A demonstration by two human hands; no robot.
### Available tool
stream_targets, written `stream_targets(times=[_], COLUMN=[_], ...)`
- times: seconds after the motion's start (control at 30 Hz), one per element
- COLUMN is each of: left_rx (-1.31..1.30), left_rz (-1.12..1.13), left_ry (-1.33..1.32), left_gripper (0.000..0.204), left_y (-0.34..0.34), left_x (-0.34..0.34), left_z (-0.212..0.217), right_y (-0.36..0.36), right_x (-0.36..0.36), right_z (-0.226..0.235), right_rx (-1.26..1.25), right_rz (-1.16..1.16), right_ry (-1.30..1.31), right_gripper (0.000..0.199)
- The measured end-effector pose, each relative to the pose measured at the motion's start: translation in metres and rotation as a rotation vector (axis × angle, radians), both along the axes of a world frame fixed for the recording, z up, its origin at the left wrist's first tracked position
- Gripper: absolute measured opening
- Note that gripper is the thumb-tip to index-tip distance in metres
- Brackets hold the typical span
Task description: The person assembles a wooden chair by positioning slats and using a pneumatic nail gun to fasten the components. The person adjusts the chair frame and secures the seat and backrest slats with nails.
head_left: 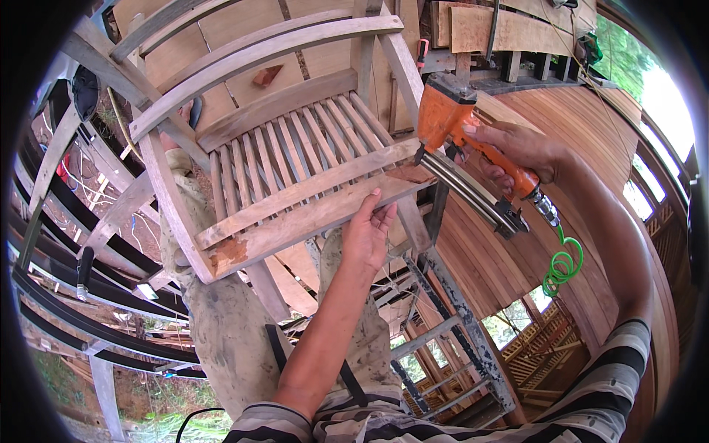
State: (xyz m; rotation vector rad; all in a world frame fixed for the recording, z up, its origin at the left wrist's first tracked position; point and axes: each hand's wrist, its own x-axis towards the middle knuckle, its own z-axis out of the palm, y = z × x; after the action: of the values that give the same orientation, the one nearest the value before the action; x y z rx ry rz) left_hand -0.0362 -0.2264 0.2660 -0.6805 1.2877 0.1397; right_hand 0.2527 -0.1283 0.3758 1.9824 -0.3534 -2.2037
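Observation:
A slatted wooden chair with curved rails fills the upper middle of the head view. My left hand is at the lower edge of its front wooden board, one digit on the face and the others curled at the edge. Brown patches mark both ends of this board. My right hand is wrapped round the grip of an orange pneumatic nail gun, whose nose is at the board's right end; whether it touches is unclear. From the handle's metal coupling hangs a green coiled air hose.
A worn ladder stands at the lower right, beside curved wooden planking. Dark curved beams run along the left. Under the chair are wooden panels, with a small brown wood piece on one.

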Motion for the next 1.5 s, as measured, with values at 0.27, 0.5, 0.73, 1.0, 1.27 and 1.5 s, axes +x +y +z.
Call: stream_targets(times=[0.27,0.5,0.73,1.0,1.27,1.5], left_rx=[-0.01,0.12,0.121,0.115,0.134,0.163], left_rz=[0.056,0.007,0.022,0.019,0.019,0.054], left_ry=[-0.059,-0.06,-0.052,-0.069,-0.105,-0.172], left_gripper=[0.021,0.021,0.021,0.018,0.018,0.02], left_y=[0.003,0.013,0.013,0.012,0.013,0.015], left_x=[-0.016,-0.05,-0.052,-0.054,-0.055,-0.074], left_z=[0.005,0.007,0.005,0.004,0.003,0.005], right_y=[0.004,0.006,0.011,0.001,-0.006,-0.014], right_x=[-0.002,-0.008,-0.012,-0.008,-0.013,-0.015], right_z=[0.002,0.0,0.007,0.016,0.035,0.041], right_rx=[0.012,-0.013,0.001,0.024,0.091,0.094], right_rz=[0.007,0.003,0.013,-0.023,0.086,-0.009], right_ry=[0.008,0.03,0.046,0.056,-0.087,-0.166], right_gripper=[0.054,0.052,0.048,0.054,0.054,0.053])
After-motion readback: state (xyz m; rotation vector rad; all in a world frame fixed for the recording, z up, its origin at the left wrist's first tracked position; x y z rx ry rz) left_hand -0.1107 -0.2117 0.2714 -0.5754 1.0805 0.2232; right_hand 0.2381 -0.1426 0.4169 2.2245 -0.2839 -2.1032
